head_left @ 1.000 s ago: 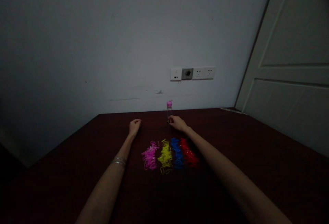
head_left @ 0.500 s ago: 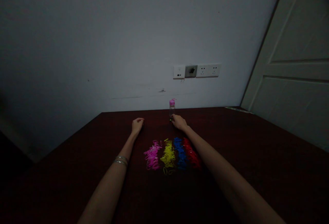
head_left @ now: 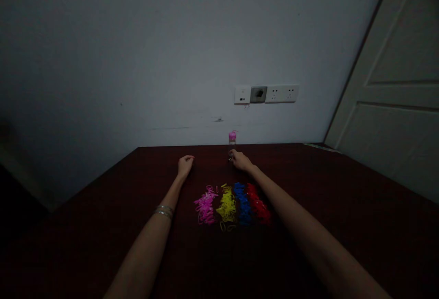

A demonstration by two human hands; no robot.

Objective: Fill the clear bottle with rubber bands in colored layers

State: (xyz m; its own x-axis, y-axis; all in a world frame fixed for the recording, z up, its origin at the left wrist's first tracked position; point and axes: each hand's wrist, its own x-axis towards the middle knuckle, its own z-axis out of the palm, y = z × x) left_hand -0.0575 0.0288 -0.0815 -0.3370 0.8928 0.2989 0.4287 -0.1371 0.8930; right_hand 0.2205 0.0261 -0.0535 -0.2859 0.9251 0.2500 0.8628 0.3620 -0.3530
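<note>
Standing bottle [head_left: 232, 140]: long axis vertical.
Right hand [head_left: 242, 161]: nearer, fingers at bottle's base — grasp unclear.
Left hand [head_left: 185, 166]: left of bottle — fingers curled in.
Bands [head_left: 227, 205]: before bottle.

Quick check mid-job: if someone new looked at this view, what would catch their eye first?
Probably the four bright piles of small loops on the dark red-brown table: pink, yellow, blue and red, left to right between the forearms. Next, the clear, pink-capped bottle standing near the wall, with the right hand at its lower part.
</note>
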